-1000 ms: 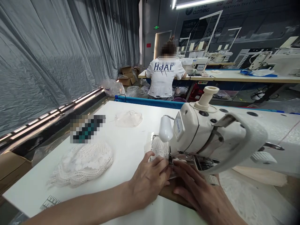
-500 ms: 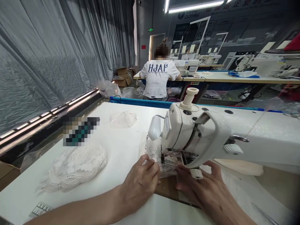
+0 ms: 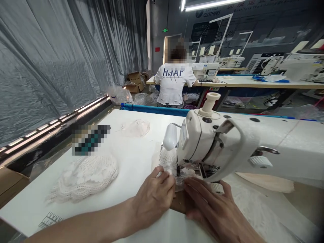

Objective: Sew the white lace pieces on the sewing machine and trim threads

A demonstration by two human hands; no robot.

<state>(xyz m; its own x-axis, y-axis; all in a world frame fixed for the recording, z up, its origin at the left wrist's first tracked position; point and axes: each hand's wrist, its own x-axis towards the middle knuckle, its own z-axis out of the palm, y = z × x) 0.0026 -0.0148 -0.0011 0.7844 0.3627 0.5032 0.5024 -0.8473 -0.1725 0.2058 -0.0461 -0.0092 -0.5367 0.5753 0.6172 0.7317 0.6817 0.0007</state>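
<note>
A white sewing machine stands on the white table. A small piece of white lace lies under its needle. My left hand rests on the table left of the needle, its fingers curled and pressing the lace's near edge. My right hand lies just right of it, fingers stretched flat toward the needle and holding the lace down on the machine bed.
A pile of white lace pieces lies at the table's left. A crumpled clear plastic bag sits farther back. A person in a white T-shirt sits at another sewing table beyond. Grey plastic sheeting hangs along the left.
Both hands stay at the needle. The right hand's fingers have slid back in toward the needle since half a second ago. The view shifted slightly.
</note>
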